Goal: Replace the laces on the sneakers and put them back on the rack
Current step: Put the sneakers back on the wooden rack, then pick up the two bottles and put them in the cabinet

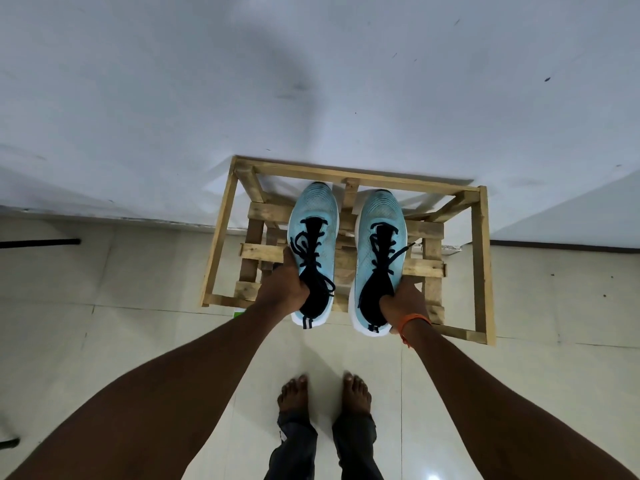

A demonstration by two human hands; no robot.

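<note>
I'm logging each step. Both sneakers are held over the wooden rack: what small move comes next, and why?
Probably lower both onto the slats of the wooden rack. The left hand grips the left sneaker and the right hand the right sneaker, toes toward the wall, black laces threaded on both.

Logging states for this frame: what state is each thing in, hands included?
left sneaker: laced in black, held over the rack
right sneaker: laced in black, held over the rack
left hand: grips the left sneaker
right hand: grips the right sneaker
rack: standing by the wall
</note>
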